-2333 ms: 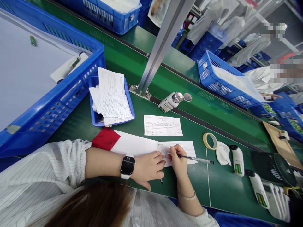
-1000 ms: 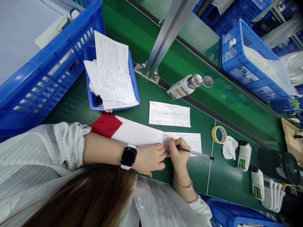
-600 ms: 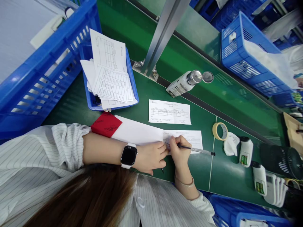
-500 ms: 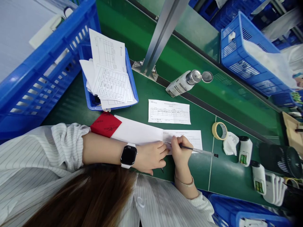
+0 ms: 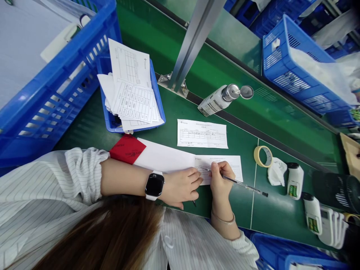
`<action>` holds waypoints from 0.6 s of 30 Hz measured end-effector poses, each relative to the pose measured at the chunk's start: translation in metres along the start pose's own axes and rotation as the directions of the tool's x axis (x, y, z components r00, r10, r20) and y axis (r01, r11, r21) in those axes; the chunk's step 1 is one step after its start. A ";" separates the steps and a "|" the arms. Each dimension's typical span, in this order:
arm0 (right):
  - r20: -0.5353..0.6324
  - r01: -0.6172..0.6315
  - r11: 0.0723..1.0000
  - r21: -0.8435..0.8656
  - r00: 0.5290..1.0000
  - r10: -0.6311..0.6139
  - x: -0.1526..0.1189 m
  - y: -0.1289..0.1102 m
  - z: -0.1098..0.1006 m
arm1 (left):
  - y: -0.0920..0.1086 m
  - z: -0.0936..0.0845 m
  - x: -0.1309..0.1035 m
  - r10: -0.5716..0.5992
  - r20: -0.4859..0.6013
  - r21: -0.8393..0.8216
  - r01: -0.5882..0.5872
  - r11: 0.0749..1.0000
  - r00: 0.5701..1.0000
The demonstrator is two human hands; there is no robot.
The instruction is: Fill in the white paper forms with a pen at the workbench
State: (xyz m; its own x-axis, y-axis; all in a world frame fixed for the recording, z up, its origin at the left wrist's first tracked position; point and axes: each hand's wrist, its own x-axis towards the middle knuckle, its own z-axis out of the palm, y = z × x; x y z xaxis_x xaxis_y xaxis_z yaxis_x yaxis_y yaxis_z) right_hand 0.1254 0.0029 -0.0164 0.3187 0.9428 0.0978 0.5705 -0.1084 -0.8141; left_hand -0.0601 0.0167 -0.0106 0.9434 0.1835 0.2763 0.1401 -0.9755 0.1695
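Pen [image 5: 243, 184]: shifted rightward with my right hand since half a second ago, tip over the printed form, right of the frame's centre.
Right hand [image 5: 222, 182]: thumb and fingers clamped on the pen.
Left hand [image 5: 181, 187]: palm down at the form [image 5: 232, 167]'s left part, mid-frame; I cannot tell whether it grips the dark tip [image 5: 194, 203] poking out beneath.
Slip [image 5: 202, 134]: flat, just above the form.
Tape [image 5: 256, 156]: right of the form.
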 end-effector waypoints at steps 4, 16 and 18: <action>0.001 -0.014 1.000 -0.014 1.000 0.014 -0.004 0.001 0.004 | 0.000 -0.001 0.000 0.001 -0.010 -0.002 -0.001 1.000 1.000; 0.040 0.077 0.986 -0.150 0.997 -0.072 -0.005 0.004 0.006 | 0.000 -0.002 0.003 0.006 0.032 -0.006 -0.005 1.000 0.999; 0.043 0.087 0.984 -0.154 0.996 -0.082 -0.006 0.003 0.006 | -0.001 -0.003 0.003 0.006 0.041 -0.008 -0.005 1.000 0.999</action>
State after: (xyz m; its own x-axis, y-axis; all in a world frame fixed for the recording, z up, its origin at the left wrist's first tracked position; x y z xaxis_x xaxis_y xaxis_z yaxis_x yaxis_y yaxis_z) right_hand 0.1207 -0.0008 -0.0232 0.2385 0.9611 0.1393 0.7061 -0.0731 -0.7043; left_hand -0.0579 0.0184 -0.0073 0.9557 0.1730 0.2382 0.1327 -0.9754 0.1760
